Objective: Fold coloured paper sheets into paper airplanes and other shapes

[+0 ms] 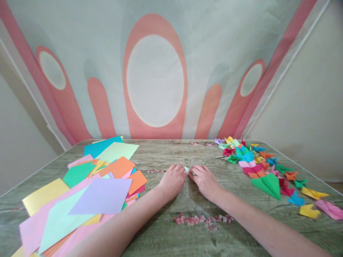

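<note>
Both my hands meet near the middle of the wood-patterned table [160, 150]. Between them shows a small piece of pale green paper [187, 170], mostly hidden by my fingers. My left hand [175, 178] has its fingers bent and closed at the paper's left side. From the right, my right hand [202, 178] pinches the same paper between thumb and fingers. How the paper is folded cannot be made out.
On the left lies a spread pile of coloured paper sheets [103, 196]. Along the right edge are many small folded paper figures [246, 157], with a green paper plane [268, 185] in front. A grey and pink backdrop [155, 78] stands behind the table.
</note>
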`<state>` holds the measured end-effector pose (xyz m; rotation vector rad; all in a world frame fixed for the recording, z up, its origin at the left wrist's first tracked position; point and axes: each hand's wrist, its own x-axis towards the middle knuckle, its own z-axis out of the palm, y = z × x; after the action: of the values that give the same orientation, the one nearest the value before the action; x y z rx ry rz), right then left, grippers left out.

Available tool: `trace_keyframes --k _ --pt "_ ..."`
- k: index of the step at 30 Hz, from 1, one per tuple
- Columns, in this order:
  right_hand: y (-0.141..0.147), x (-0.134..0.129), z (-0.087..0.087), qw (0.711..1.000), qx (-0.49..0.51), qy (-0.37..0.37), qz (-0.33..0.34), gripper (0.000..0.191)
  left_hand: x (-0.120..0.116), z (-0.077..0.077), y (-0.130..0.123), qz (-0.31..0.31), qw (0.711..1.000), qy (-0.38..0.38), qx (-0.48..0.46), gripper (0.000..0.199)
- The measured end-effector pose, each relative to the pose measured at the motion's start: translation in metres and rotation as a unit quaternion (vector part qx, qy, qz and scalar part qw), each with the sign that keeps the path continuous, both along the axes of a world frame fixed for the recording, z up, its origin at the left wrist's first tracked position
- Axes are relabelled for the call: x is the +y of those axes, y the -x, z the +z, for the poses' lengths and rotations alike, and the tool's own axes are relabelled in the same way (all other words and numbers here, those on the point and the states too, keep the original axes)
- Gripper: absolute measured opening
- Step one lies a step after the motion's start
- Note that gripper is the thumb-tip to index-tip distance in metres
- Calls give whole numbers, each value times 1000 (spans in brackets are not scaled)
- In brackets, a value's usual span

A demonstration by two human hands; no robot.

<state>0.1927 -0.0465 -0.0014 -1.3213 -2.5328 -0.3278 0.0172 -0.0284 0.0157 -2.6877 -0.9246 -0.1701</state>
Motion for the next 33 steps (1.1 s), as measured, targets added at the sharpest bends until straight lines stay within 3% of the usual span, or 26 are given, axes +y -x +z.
trace_keyframes --k 13,20,23,29,33 --pt "3 0 6 998 -57 35 -22 17 -2 14 9 65 997 18 32 16" --pt "1 -1 7 996 -49 55 -49 18 0 13 10 54 997 28 52 15" --pt "-2 -1 4 998 -26 47 -44 17 0 13 10 47 998 33 32 15" --pt "-11 4 0 999 26 40 -2 19 1 10 11 102 992 52 -55 14" --pt "-10 4 -2 999 36 28 9 19 2 1 11 81 986 76 -121 32"
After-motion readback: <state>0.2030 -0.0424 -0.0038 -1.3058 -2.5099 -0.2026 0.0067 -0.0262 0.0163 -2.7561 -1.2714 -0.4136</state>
